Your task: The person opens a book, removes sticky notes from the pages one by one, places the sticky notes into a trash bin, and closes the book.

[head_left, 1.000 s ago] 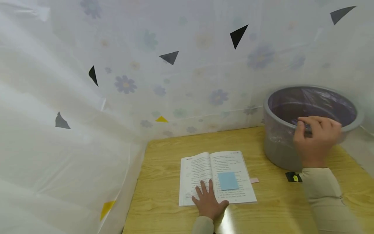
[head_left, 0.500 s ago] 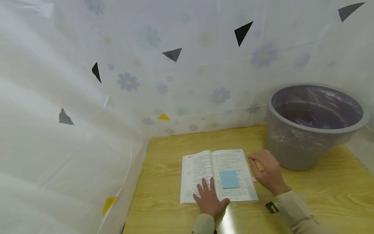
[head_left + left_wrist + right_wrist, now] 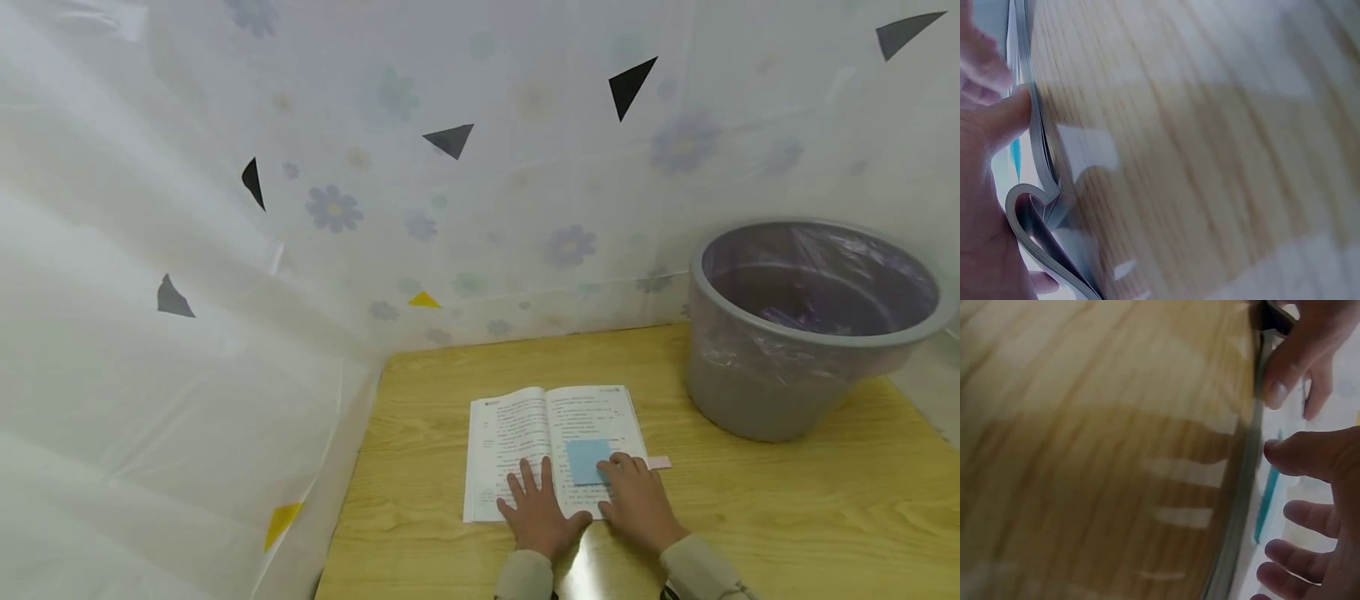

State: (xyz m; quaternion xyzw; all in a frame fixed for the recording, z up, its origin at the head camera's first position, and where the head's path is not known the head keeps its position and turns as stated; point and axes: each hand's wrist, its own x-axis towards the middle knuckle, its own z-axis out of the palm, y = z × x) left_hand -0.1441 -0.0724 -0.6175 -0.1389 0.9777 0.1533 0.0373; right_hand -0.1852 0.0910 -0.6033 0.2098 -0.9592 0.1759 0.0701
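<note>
An open book (image 3: 504,425) lies on the wooden table, with a square light-blue sticky note (image 3: 587,457) on its right page. My left hand (image 3: 537,518) rests with spread fingers over the lower left page, its thumb at the bottom edge near the spine. My right hand (image 3: 641,507) is over the lower right page, fingertips right at the note's right edge. In the right wrist view its fingers are apart and slightly bent, and the note (image 3: 1267,503) shows as a thin blue-green strip close to the thumb (image 3: 1297,453). A pink tab (image 3: 659,462) sticks out from the book's right side.
A large grey bin (image 3: 750,392) lined with thin purple plastic stands at the table's back right. Whitish plastic sheeting (image 3: 247,400) with flowers and coloured triangles hangs behind and to the left. Bare wood (image 3: 420,467) shows left of the book.
My right hand has moved from the bin's near rim leftward and down to the sticky note, its fingers loosening from a pinched shape. My left hand has stayed on the book.
</note>
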